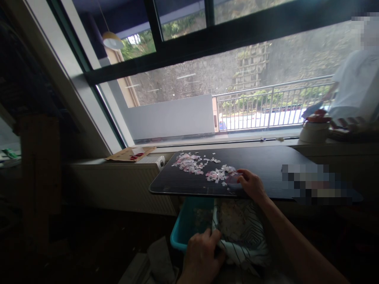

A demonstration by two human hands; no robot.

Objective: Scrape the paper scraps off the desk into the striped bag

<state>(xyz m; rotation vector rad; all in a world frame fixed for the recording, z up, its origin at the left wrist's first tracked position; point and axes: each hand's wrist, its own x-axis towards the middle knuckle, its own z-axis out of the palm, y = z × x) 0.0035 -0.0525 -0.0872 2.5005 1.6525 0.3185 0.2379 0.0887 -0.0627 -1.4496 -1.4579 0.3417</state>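
My right hand (251,184) is over the front of a dark tabletop (263,159), fingers closed on the edge of a thin, see-through pinkish plastic piece (232,179). That piece touches the nearer pile of small white and pink paper bits (218,173). A second, larger pile of paper bits (188,162) lies farther left. Below the table edge, my left hand (203,252) pinches the rim of a white cloth bag with black stripes (244,250). Inside the open bag are pale bits (232,213), dim in shadow. The bag sits partly in a turquoise basin (179,232).
A radiator (142,179) and a brown envelope (124,154) with red scissors-like handles (137,156) are left of the table. A white tub (314,132) stands on the sill. Outside the window is a person in a white shirt (355,77). Cardboard (40,173) stands far left.
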